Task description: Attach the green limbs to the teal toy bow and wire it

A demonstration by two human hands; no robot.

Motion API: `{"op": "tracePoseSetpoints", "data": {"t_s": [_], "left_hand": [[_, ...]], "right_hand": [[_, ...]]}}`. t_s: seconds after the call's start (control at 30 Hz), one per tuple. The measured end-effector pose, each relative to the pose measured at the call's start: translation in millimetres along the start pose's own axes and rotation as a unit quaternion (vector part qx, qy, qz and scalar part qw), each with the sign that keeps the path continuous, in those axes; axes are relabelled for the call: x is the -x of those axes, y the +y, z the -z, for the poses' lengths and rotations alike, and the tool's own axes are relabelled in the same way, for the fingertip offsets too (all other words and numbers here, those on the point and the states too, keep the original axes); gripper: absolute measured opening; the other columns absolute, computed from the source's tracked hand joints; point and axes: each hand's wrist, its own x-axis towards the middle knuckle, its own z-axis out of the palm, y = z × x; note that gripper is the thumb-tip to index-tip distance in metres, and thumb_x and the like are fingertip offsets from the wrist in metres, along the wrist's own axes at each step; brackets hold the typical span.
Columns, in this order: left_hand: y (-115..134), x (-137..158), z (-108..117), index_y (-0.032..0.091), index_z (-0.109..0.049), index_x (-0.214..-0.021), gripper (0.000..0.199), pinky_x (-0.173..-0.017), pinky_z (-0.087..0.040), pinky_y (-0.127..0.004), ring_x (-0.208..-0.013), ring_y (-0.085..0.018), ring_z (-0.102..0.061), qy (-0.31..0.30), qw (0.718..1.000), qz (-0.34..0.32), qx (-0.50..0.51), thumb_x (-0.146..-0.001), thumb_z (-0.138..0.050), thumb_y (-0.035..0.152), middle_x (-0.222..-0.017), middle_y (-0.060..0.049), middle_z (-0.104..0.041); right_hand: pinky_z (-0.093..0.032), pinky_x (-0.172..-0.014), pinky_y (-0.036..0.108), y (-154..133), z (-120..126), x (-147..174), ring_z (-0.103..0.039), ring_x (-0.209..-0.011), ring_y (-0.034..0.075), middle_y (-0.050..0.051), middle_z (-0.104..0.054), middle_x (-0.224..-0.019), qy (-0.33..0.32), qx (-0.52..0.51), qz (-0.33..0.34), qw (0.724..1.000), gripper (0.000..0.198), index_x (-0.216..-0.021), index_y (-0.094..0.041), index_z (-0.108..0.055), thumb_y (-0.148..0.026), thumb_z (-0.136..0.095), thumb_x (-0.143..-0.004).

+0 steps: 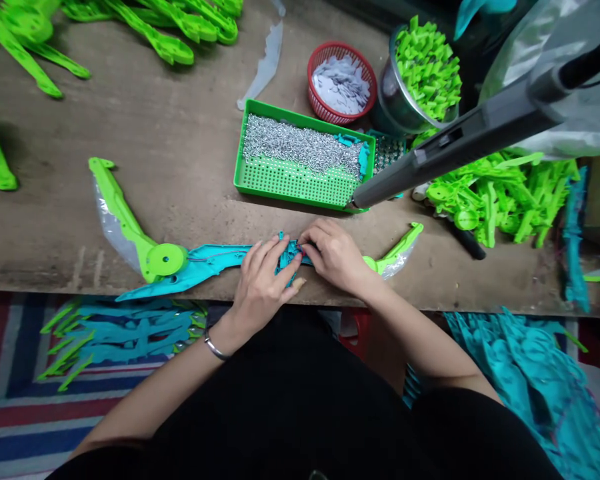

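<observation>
A long teal plastic toy bow body (215,259) lies along the front edge of the table, with a lime-green limb (135,230) at its left end and another green limb (400,247) at its right. Both limbs carry clear film-like pieces. My left hand (265,283) rests over the middle of the body, fingers and thumb gripping it from either side. Close beside it, my right hand (335,257) has thumb and forefinger pinched together at the body's centre. A tiny dark reddish bit shows at those fingertips, too small to name.
A green basket (300,190) holds many small screws. Behind it stand a red basket (314,87) of pale film pieces and a metal pot (393,100) of green parts. A grey tool (480,133) slants in from the right. Green parts (500,193) pile up there.
</observation>
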Motion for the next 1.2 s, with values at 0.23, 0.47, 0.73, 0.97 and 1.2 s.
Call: {"op": "tracePoseSetpoints", "data": {"t_s": [0.23, 0.47, 0.73, 0.97, 1.2], "left_hand": [[-1.6, 0.6, -0.2, 0.019, -0.066, -0.121, 0.033, -0.108, -0.042, -0.050, -0.131, -0.031, -0.051, -0.004, 1.000, -0.001, -0.002, -0.089, -0.065, 0.030, -0.138, -0.018, -0.058], [-1.2, 1.3, -0.4, 0.017, -0.066, -0.118, 0.032, -0.108, -0.042, -0.051, -0.132, -0.032, -0.051, -0.003, 1.000, -0.008, 0.004, -0.089, -0.065, 0.030, -0.136, -0.018, -0.059], [-3.4, 0.9, -3.2, 0.016, -0.065, -0.120, 0.034, -0.108, -0.042, -0.052, -0.132, -0.032, -0.050, 0.013, 1.000, -0.025, 0.003, -0.088, -0.066, 0.030, -0.136, -0.020, -0.058], [10.6, 14.2, 4.8, 0.017, -0.068, -0.109, 0.030, -0.092, -0.047, -0.038, -0.101, -0.022, -0.062, 0.112, 0.989, -0.093, -0.001, -0.082, -0.074, 0.029, -0.098, -0.009, -0.072], [25.4, 9.0, 3.2, 0.010, -0.061, -0.126, 0.042, -0.095, -0.042, -0.041, -0.111, -0.026, -0.060, 0.007, 0.998, -0.044, -0.051, -0.091, -0.062, 0.033, -0.128, -0.014, -0.067]], "right_hand": [[-0.050, -0.078, 0.032, 3.6, 14.9, 3.5, -0.065, -0.083, 0.017, 0.004, -0.072, -0.092, 0.002, -0.204, -0.088, 0.975, 0.012, -0.096, -0.017, -0.067, -0.023, -0.062, -0.087], [-0.047, -0.081, 0.034, 0.3, 2.2, 10.5, -0.063, -0.084, 0.018, 0.004, -0.067, -0.085, 0.046, -0.171, -0.107, 0.978, 0.009, -0.077, -0.018, -0.068, -0.025, -0.070, -0.083], [-0.045, -0.077, 0.031, 2.1, -2.5, 6.9, -0.060, -0.081, 0.016, 0.002, -0.064, -0.082, 0.046, -0.130, -0.109, 0.984, 0.008, -0.077, -0.018, -0.067, -0.021, -0.072, -0.082], [-0.045, -0.078, 0.031, 0.4, -1.2, 5.1, -0.061, -0.082, 0.017, 0.003, -0.066, -0.082, 0.043, -0.115, -0.108, 0.986, 0.006, -0.077, -0.017, -0.068, -0.018, -0.072, -0.081], [-0.045, -0.076, 0.033, 1.1, -1.5, 5.2, -0.061, -0.078, 0.017, 0.003, -0.067, -0.080, 0.048, -0.115, -0.102, 0.987, 0.006, -0.076, -0.018, -0.068, -0.019, -0.069, -0.081]]}}
